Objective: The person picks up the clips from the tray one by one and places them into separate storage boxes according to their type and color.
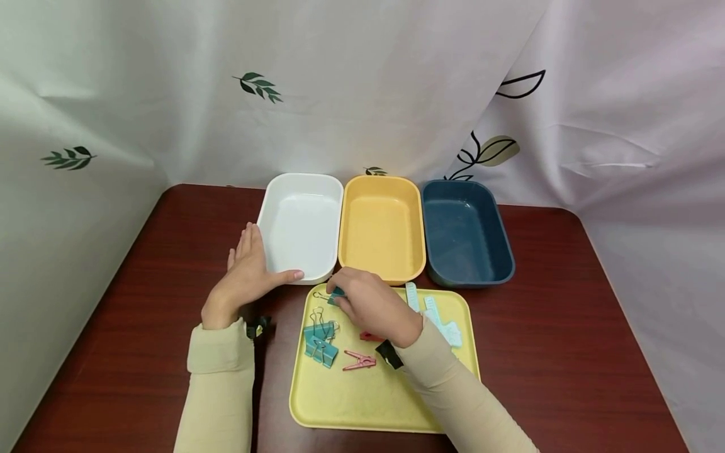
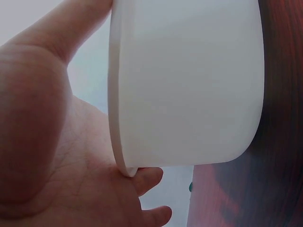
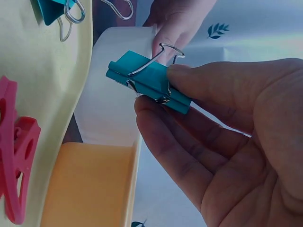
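My right hand [image 1: 376, 305] pinches a teal binder clip [image 3: 142, 71] between thumb and fingertips, above the back left edge of the yellow tray [image 1: 362, 402]. One wire handle of the clip stands up in the right wrist view. My left hand [image 1: 243, 270] rests on the front left corner of the white bin [image 1: 303, 236], fingers fairly straight along its side and thumb at the front rim. More teal binder clips [image 1: 321, 343] lie at the tray's left. A pink clothespin [image 1: 360, 360] lies near the middle, and a red one [image 1: 370, 337] is partly hidden by my right hand.
A yellow bin [image 1: 382, 229] and a dark blue bin [image 1: 467, 239] stand beside the white one, behind the tray. Pale blue pieces [image 1: 433, 311] lie at the tray's back right, partly behind my right arm. A patterned curtain [image 1: 340, 82] hangs behind the wooden table [image 1: 566, 327].
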Action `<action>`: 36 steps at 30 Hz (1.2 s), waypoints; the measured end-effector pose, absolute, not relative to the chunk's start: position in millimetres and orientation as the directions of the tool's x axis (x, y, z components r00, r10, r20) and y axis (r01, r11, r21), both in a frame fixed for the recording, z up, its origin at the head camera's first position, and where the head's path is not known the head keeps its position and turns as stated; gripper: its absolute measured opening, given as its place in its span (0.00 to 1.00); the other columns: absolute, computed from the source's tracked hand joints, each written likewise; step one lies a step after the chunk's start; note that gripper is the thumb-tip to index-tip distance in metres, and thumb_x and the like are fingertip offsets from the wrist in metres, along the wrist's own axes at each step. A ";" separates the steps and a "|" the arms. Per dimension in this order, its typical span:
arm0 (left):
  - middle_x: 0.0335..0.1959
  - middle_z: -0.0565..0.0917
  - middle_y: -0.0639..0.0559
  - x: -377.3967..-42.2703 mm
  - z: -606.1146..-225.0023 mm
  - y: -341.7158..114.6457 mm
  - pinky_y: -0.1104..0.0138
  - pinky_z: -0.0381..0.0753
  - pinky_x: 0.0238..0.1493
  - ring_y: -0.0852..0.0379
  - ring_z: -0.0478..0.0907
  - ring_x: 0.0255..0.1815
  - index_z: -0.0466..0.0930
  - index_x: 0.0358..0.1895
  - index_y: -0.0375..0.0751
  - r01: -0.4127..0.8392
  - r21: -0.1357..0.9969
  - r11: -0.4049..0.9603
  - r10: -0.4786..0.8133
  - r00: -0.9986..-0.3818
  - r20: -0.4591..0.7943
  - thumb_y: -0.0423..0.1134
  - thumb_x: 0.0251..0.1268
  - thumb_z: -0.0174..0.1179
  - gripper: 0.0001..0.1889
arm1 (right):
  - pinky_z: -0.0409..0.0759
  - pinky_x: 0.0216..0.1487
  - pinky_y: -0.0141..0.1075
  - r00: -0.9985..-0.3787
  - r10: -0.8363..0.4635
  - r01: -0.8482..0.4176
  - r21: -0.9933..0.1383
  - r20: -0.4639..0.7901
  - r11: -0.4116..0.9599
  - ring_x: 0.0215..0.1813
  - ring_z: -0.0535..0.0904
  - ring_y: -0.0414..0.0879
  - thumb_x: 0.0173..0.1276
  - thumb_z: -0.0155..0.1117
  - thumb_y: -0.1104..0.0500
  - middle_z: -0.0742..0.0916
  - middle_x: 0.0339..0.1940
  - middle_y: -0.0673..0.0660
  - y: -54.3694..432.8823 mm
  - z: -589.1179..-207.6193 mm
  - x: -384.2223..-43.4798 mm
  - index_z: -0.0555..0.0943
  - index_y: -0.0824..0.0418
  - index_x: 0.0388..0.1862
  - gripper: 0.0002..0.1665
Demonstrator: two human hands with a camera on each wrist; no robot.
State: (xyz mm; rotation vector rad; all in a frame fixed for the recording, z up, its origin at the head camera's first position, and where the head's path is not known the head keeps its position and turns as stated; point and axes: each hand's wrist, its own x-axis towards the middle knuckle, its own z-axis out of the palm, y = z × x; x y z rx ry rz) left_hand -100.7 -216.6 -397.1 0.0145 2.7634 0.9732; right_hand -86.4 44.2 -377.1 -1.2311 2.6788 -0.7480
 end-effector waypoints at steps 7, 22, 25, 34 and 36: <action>0.78 0.26 0.31 -101.2 -396.7 -216.3 0.34 0.32 0.71 0.34 0.24 0.78 0.21 0.76 0.27 -0.051 0.620 0.783 0.086 -0.978 -0.190 0.66 0.55 0.69 0.72 | 0.80 0.50 0.37 -0.669 -0.733 -0.684 -0.488 0.124 0.542 0.45 0.79 0.43 0.71 0.66 0.64 0.85 0.44 0.53 44.6 -373.3 -88.6 0.84 0.62 0.47 0.07; 0.78 0.25 0.31 -98.0 -396.3 -218.9 0.34 0.30 0.70 0.33 0.23 0.78 0.21 0.75 0.26 -0.056 0.615 0.787 0.086 -0.976 -0.198 0.66 0.56 0.67 0.71 | 0.80 0.46 0.33 -0.674 -0.712 -0.691 -0.510 0.197 0.513 0.42 0.80 0.43 0.72 0.65 0.64 0.85 0.42 0.53 38.1 -363.8 -98.0 0.84 0.62 0.44 0.05; 0.78 0.25 0.30 -98.3 -397.0 -218.8 0.34 0.31 0.70 0.33 0.24 0.78 0.21 0.75 0.25 -0.051 0.611 0.790 0.087 -0.977 -0.194 0.66 0.57 0.67 0.71 | 0.80 0.46 0.33 -0.693 -0.691 -0.676 -0.518 0.206 0.524 0.41 0.80 0.43 0.71 0.66 0.63 0.85 0.42 0.53 36.3 -361.8 -101.0 0.84 0.62 0.44 0.05; 0.78 0.26 0.31 -100.9 -398.4 -217.0 0.34 0.32 0.71 0.33 0.24 0.78 0.21 0.76 0.26 -0.045 0.610 0.791 0.088 -0.979 -0.187 0.67 0.56 0.67 0.71 | 0.80 0.49 0.34 -0.728 -0.648 -0.649 -0.531 0.224 0.545 0.45 0.81 0.44 0.71 0.66 0.64 0.86 0.43 0.54 32.5 -359.0 -110.0 0.85 0.63 0.45 0.06; 0.78 0.26 0.31 -101.4 -398.6 -216.6 0.35 0.32 0.71 0.33 0.24 0.78 0.22 0.76 0.25 -0.044 0.610 0.791 0.088 -0.979 -0.184 0.67 0.55 0.68 0.71 | 0.80 0.51 0.35 -0.734 -0.641 -0.644 -0.532 0.225 0.550 0.46 0.81 0.45 0.71 0.66 0.64 0.86 0.44 0.55 31.8 -358.6 -111.8 0.85 0.63 0.45 0.07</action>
